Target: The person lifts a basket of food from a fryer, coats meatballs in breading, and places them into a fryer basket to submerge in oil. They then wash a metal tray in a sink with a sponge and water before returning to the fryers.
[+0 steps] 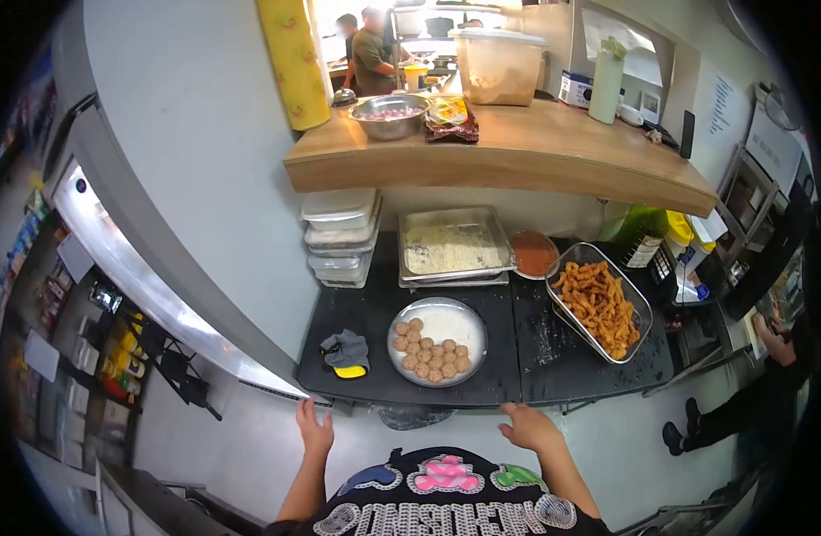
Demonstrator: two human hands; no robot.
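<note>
At the counter's front left edge, my left hand (315, 429) is raised with its fingers apart, holding nothing. My right hand (529, 427) is near the front edge too, fingers spread and nothing in them. Beyond and between them, a round metal tray (470, 320) holds several meatballs (435, 361) beside white powder. A grey cloth (345, 347) and a yellow and black object (350, 372) lie left of the tray. To the right, a metal basket (643, 314) contains orange-brown fried pieces (598, 308). Neither hand touches any of these.
Behind the round tray are a rectangular pan of crumbs (453, 246), a bowl of red-brown powder (533, 255) and stacked lidded containers (341, 239). A wooden shelf (517, 147) overhangs the black counter (508, 380). Another person (750, 393) stands at the right; others are in the background.
</note>
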